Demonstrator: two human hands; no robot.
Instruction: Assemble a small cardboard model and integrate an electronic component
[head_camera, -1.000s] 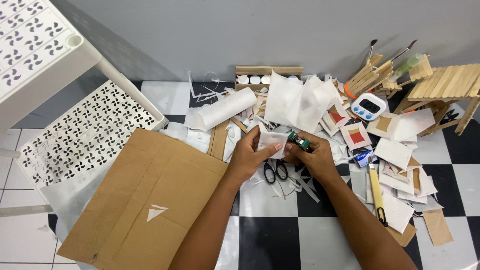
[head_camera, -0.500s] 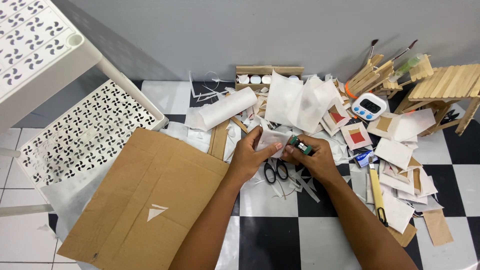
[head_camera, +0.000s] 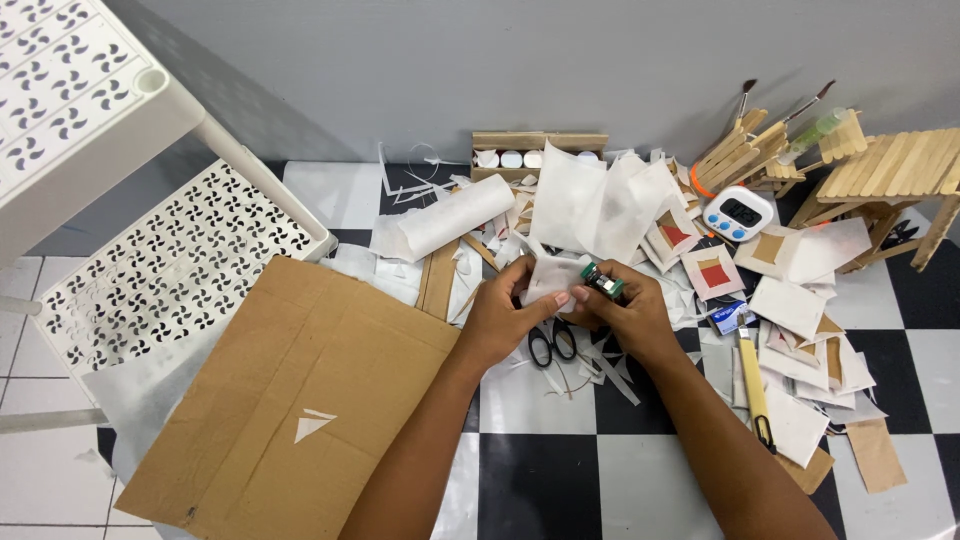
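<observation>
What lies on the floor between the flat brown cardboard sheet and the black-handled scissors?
In the head view, the person's left hand and forearm cross that stretch, between the flat brown cardboard sheet and the black-handled scissors.

Partly hidden under the hands (head_camera: 560, 310): black scissors (head_camera: 552, 345). Cut off by the left edge: white plastic shelf (head_camera: 90, 110). Too small to read: white timer (head_camera: 738, 213) display.

checkered floor (head_camera: 560, 480) bears cardboard sheet (head_camera: 290, 400), scissors (head_camera: 552, 345), paper scraps (head_camera: 800, 330)
</observation>
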